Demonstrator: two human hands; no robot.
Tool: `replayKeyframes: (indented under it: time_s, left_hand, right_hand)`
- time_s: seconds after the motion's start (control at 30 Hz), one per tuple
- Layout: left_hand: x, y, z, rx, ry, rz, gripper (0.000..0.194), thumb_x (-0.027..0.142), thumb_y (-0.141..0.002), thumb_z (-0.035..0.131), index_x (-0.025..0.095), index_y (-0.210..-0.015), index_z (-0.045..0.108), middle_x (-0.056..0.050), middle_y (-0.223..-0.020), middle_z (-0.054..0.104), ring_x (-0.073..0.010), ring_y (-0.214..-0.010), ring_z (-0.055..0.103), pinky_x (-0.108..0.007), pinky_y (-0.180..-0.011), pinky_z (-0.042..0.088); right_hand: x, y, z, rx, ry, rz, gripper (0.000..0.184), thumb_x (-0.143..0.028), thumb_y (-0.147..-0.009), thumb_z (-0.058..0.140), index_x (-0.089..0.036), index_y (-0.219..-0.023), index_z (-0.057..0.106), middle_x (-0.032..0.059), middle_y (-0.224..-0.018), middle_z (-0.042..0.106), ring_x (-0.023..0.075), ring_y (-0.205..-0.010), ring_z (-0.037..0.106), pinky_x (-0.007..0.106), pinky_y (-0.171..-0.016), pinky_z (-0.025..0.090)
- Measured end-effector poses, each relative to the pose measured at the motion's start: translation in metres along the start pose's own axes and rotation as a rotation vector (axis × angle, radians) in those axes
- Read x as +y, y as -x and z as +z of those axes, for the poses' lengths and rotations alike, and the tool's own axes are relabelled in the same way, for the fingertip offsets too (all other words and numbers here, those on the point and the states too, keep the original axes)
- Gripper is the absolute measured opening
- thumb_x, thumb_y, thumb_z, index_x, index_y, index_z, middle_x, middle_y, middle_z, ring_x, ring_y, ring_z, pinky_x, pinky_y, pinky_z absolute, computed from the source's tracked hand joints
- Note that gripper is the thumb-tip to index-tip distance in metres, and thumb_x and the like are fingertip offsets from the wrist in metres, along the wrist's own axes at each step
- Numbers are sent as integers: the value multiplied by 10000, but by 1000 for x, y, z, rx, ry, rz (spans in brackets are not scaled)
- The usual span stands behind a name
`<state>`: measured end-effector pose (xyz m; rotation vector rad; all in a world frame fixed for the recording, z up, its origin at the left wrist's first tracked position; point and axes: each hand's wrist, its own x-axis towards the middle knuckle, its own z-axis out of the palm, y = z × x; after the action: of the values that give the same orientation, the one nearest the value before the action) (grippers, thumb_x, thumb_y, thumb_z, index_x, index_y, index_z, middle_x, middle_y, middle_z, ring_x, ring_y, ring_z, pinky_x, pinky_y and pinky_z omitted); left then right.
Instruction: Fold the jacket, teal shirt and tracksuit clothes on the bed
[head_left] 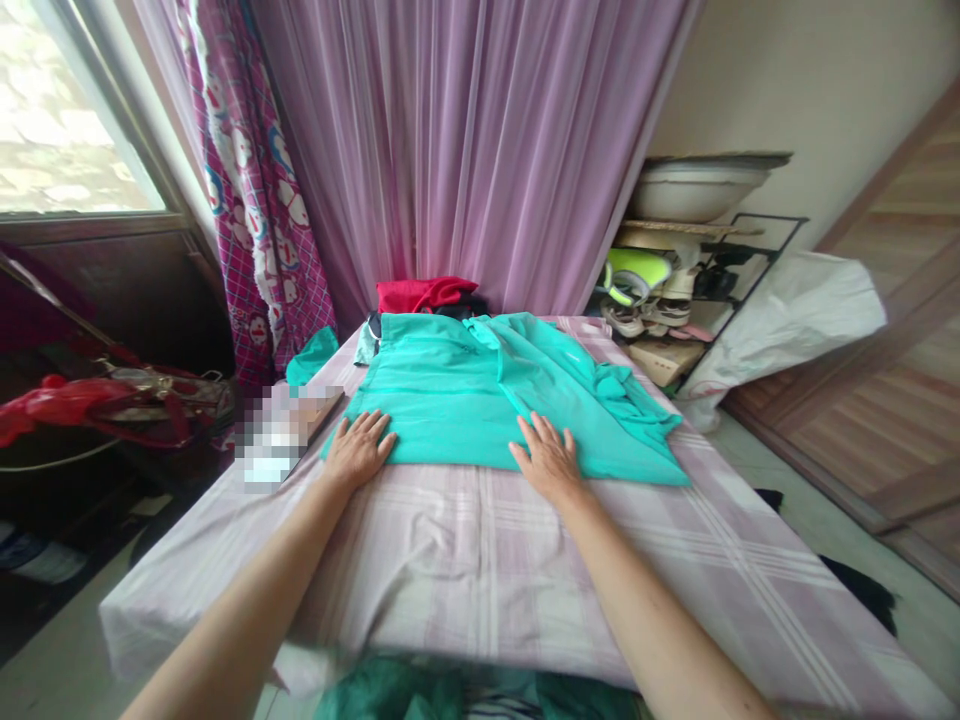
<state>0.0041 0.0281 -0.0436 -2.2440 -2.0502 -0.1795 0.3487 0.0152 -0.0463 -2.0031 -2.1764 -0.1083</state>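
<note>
Turquoise garment [420,390] lay mid-frame on plaid cloth [480,570], approx flat frame-L, bunched frame-R & prob unfinished there, w/ L hand [360,450] & R hand [551,460] atop, fingers splayed, gripping nothing.

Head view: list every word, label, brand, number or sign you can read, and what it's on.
Readable text: none.
Item left of the cloth: pixelated, unreadable.
Container, lower left: any label too blurred.
Patterned curtain: cartoon figures, no legible letters.
</note>
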Motion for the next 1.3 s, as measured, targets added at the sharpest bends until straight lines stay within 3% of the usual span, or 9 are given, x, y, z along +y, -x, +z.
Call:
replayKeyframes:
  time_s: [0.1, 0.2, 0.47, 0.67, 0.77, 0.9, 1.0, 1.1, 1.3]
  left_hand:
    - [0, 2, -1, 29, -2, -2, 545, 490, -992, 303, 258, -1459, 462, -52, -1559, 427, -253, -1460, 335, -487, -1209, 199]
    - [-1, 5, -2, 92, 23, 4, 518, 475, -987, 334, 269, -1433, 499, -45, -1538, 461, -250, -1452, 350, -461, -1212, 205]
    - [-20, 16, -6, 109, 32, -68, 521, 466, -986, 315, 278, -1437, 496, -33, -1538, 462, -253, -1456, 340, -486, -1213, 185]
    - [-28, 18, -11, 22, 16, -78, 543, 507, -982, 291, 275, -1419, 516, -44, -1546, 451, -270, -1452, 346, -551, -1197, 194]
    - [-24, 20, -14, 98, -20, -68, 520, 497, -977, 320, 277, -1384, 559, -50, -1508, 501, -282, -1438, 373, -552, -1209, 158]
    - [-5, 23, -11, 186, -6, 18, 508, 468, -979, 339, 260, -1379, 572, -57, -1480, 530, -284, -1434, 385, -541, -1219, 145]
    - [15, 20, -5, 116, 48, 104, 513, 473, -986, 337, 270, -1413, 537, -37, -1500, 506, -277, -1436, 385, -537, -1207, 200]
    - [25, 16, -1, 37, 85, 94, 514, 486, -989, 334, 293, -1433, 509, -25, -1507, 496, -273, -1424, 405, -537, -1178, 271]
    - [-1, 11, 0, 28, 61, -28, 490, 432, -996, 338, 269, -1417, 527, -49, -1516, 487, -266, -1433, 392, -517, -1176, 276]
  right_hand:
    - [-4, 2, 7, -7, 0, 0, 565, -446, -1000, 294, -239, -1517, 396, 110, -1600, 339, 281, -1429, 340, 542, -1148, 224]
    - [4, 5, 10, 97, -14, 4, 543, -414, -1001, 293, -229, -1491, 438, 113, -1573, 388, 255, -1408, 374, 488, -1150, 231]
    - [55, 16, 7, 241, -39, 234, 556, -386, -1007, 245, -156, -1445, 499, 161, -1534, 430, 279, -1372, 421, 481, -1125, 278]
    - [71, 19, 11, 227, -49, 281, 573, -396, -1004, 243, -140, -1448, 497, 177, -1516, 449, 288, -1350, 446, 476, -1109, 308]
    - [70, 18, 13, 231, -37, 258, 570, -400, -1006, 248, -153, -1463, 482, 170, -1526, 440, 287, -1363, 432, 489, -1113, 296]
    - [63, 18, 13, 225, 6, 197, 535, -386, -1012, 265, -217, -1477, 468, 123, -1551, 422, 269, -1407, 372, 512, -1135, 243]
    - [56, 19, 10, 101, 18, 182, 497, -410, -1016, 278, -279, -1415, 543, 82, -1517, 478, 261, -1398, 378, 540, -1137, 213]
    - [55, 19, 10, 32, 11, 224, 494, -428, -1021, 269, -280, -1374, 583, 70, -1491, 513, 252, -1379, 400, 530, -1131, 216]
    - [69, 22, 7, 21, -2, 257, 470, -427, -1025, 284, -310, -1383, 566, 60, -1497, 508, 245, -1383, 405, 531, -1123, 225]
